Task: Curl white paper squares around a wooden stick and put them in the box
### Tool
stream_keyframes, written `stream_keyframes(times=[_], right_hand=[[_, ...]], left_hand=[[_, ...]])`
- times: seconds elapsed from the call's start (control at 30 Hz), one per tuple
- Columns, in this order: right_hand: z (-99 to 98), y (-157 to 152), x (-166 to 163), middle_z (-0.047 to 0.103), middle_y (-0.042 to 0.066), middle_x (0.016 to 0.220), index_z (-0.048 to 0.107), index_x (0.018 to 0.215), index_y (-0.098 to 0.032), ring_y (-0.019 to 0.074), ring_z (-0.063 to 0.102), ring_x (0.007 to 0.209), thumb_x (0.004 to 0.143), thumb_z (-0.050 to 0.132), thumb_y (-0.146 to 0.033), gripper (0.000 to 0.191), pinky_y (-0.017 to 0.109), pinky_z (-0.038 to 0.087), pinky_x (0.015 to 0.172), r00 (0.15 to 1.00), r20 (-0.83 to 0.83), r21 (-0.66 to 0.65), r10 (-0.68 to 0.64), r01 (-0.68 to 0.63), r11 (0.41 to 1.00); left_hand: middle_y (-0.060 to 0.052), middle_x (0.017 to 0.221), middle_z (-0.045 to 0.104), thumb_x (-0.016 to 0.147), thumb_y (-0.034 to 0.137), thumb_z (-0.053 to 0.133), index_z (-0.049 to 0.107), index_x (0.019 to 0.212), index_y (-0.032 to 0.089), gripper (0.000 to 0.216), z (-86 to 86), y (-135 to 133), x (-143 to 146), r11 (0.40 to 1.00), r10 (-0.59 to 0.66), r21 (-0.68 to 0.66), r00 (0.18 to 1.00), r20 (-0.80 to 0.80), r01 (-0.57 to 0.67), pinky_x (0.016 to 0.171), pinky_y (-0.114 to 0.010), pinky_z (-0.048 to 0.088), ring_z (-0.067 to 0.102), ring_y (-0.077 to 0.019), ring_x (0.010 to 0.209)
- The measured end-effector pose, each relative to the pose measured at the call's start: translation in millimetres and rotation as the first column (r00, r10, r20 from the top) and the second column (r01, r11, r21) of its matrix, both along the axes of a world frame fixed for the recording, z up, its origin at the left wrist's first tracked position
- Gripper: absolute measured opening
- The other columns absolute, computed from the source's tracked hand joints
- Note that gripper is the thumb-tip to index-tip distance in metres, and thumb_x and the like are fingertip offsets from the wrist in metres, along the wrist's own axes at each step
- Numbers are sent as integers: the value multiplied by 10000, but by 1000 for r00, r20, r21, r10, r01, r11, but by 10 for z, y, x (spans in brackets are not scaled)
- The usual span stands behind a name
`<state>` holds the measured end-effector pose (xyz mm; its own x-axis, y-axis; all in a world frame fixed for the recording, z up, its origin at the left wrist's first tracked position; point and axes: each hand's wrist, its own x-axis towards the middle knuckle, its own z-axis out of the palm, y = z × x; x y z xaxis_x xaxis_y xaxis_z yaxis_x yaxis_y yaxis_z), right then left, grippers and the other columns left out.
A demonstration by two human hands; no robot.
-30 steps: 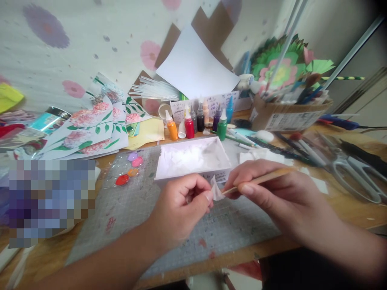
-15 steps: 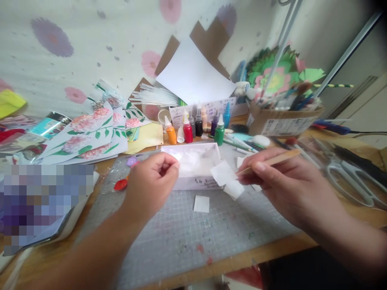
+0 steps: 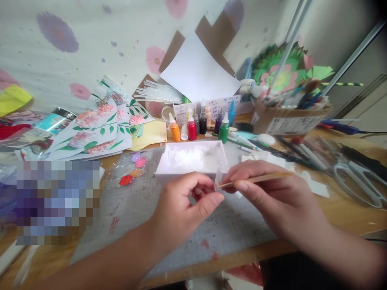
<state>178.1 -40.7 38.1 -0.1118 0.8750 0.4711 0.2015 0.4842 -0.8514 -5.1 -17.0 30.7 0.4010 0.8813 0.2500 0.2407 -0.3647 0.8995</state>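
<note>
My right hand [image 3: 269, 197] grips a thin wooden stick [image 3: 266, 177] between thumb and fingers, its narrow end pointing left. At that end a small white paper piece [image 3: 218, 179] stands nearly edge-on, slightly blurred. My left hand [image 3: 189, 201] has its fingers curled, with thumb and fingertips around the paper's lower part. Just behind both hands, a shallow white box [image 3: 160, 167] holds fluffy white stuff [image 3: 189, 158]. Beneath them lies a grey cutting mat [image 3: 136, 225]. Another white paper piece [image 3: 238, 194] is partly hidden below my right hand.
Paint bottles, including a red one [image 3: 192, 128] and a green one [image 3: 224, 131], stand behind the box. Red paint [image 3: 125, 180] and other paint blobs lie on the left. Scissors [image 3: 356, 181], loose white papers [image 3: 317, 187] and a cardboard box of brushes [image 3: 290, 121] are on the right.
My left hand has moved right and my right hand slightly so; they now meet at the paper piece. The view has shifted, and the loose paper squares before the box no longer show there.
</note>
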Motion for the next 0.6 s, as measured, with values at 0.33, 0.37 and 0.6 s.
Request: stream_keyframes(times=[0.33, 0.37, 0.6], right_hand=[[-71, 79, 53, 701, 32, 813, 711, 786, -221, 158, 670, 775, 846, 648, -241, 89, 248, 566, 665, 995, 13, 16, -98, 98, 995], [-85, 96, 87, 693, 30, 821, 717, 779, -231, 157, 667, 768, 843, 653, -250, 93, 251, 572, 660, 994, -40, -10, -105, 104, 995], [-120, 155, 262, 647, 10, 843, 732, 759, -247, 118, 656, 754, 834, 668, -250, 99, 219, 597, 673, 945, -310, -174, -105, 52, 983]], left_hand=[[25, 556, 582, 758, 228, 563, 584, 675, 187, 95, 50, 169, -81, 967, 245, -35, 959, -146, -252, 438, -218, 384, 497, -103, 465], [29, 545, 576, 758, 231, 566, 585, 677, 190, 93, 61, 199, -102, 959, 278, -8, 946, -168, -284, 438, -219, 382, 497, -105, 463], [37, 502, 571, 778, 280, 575, 611, 709, 193, 116, 89, 373, -208, 913, 403, 62, 868, -290, -403, 413, -224, 357, 479, -109, 418]])
